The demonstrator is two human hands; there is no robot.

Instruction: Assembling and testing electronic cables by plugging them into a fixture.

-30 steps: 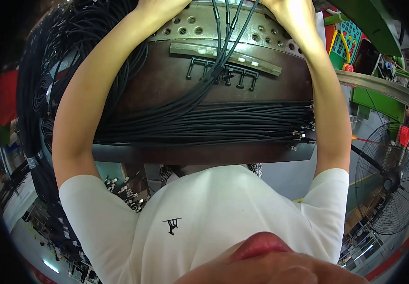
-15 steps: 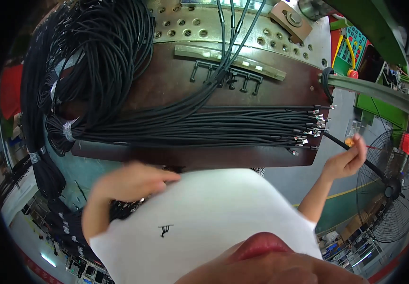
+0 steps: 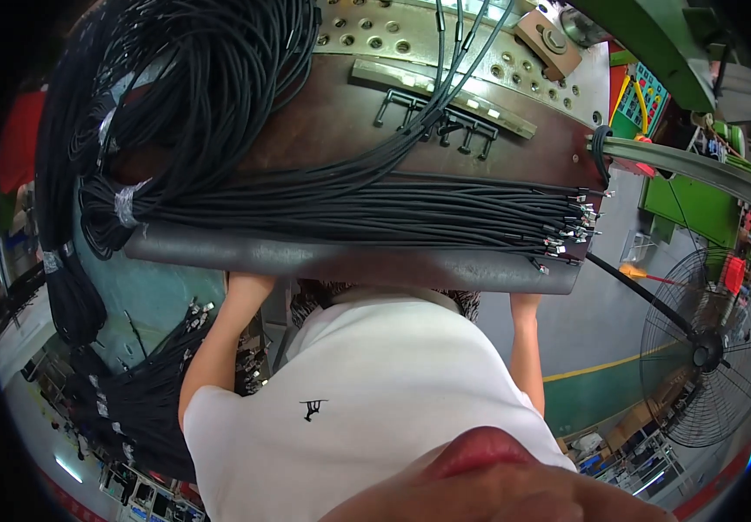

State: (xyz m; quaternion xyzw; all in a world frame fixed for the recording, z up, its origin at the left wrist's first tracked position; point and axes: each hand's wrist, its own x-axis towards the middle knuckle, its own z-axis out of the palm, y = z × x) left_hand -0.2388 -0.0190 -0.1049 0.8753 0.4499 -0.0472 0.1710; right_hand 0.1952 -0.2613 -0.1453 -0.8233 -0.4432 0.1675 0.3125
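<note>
My left hand (image 3: pixel 251 283) reaches under the near edge of the dark brown tabletop (image 3: pixel 340 261), its fingers hidden below. Farther right, my right hand (image 3: pixel 525 302) goes beneath the same edge, also with its fingers out of sight. On the tabletop above both hands lies a long bundle of black cables (image 3: pixel 375 213). Clear wrap (image 3: pixel 125 204) binds its left end. Small metal-tipped connectors (image 3: pixel 571 228) spread at its right end. Several cables branch off from it toward the far side.
A large heap of coiled black cables (image 3: pixel 210 96) fills the far left. Beyond the bundle lie a black branched piece (image 3: pixel 445 122) and a metal bar (image 3: pixel 497 115). More cables (image 3: pixel 145 404) hang at lower left. A black fan (image 3: pixel 704 348) stands on the right.
Both hands, earlier raised in front of the table at either side of my body, have moved in under its near edge. The view has shifted slightly, and the tabletop's near edge now looks greyer.
</note>
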